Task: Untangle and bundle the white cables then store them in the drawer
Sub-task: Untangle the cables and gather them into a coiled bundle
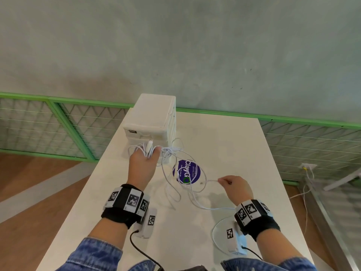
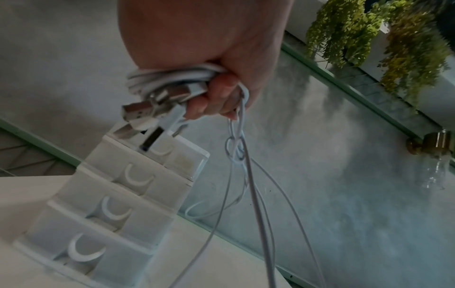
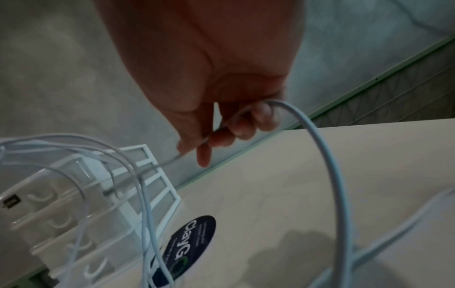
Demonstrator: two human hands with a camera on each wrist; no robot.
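My left hand (image 1: 143,163) is raised in front of the white drawer unit (image 1: 150,119) and grips a bunch of white cables (image 2: 169,78) with several USB plugs (image 2: 140,112) sticking out. Loose tangled cable strands (image 1: 175,173) hang from it down to the table. My right hand (image 1: 233,185) is lower and to the right, pinching one white cable (image 3: 320,148) between thumb and fingers (image 3: 222,136); that cable loops back under the wrist. The drawer unit (image 2: 118,210) has several stacked drawers with curved handles, all pushed in.
A white table (image 1: 234,153) holds everything, with a round purple sticker (image 1: 188,172) under the hanging cables. A round clear disc (image 1: 220,233) lies near my right wrist. A green-framed mesh fence (image 1: 58,124) runs behind the table. Wooden floor lies to the left.
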